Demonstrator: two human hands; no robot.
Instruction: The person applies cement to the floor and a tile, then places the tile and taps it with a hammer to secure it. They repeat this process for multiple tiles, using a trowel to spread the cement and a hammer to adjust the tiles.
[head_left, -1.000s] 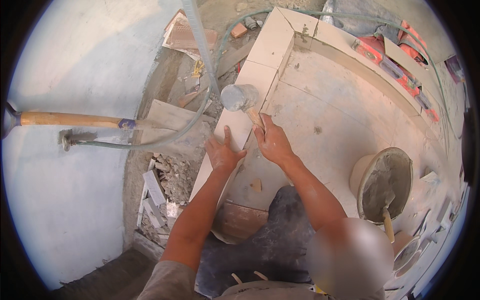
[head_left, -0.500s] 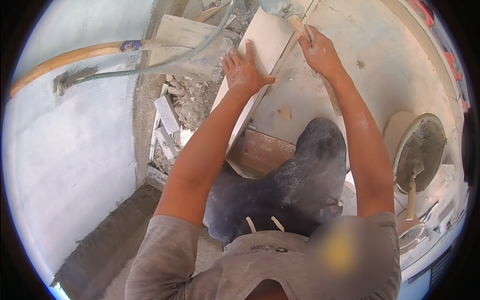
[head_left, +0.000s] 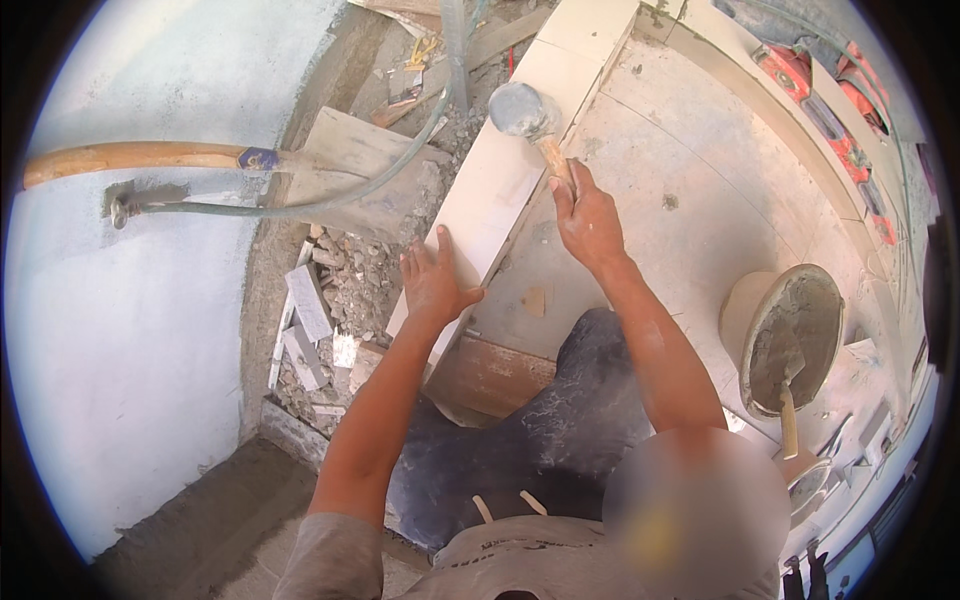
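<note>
My left hand (head_left: 432, 282) lay flat, fingers spread, on long cream ceramic tile (head_left: 500, 190). My right hand (head_left: 587, 215) gripped wooden handle of grey-headed rubber mallet (head_left: 520, 110), head over tile. Tile laid in row; seating judged unfinished.

left hand (head_left: 432, 282): flat, fingers spread | right hand (head_left: 587, 215): fingers closed in grip

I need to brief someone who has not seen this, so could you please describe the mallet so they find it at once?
Follow the long pale tile beside the rubble trench. The mallet is above its far part, gripped by the right hand. Its rounded grey head on a short wooden handle sets it apart.
</note>
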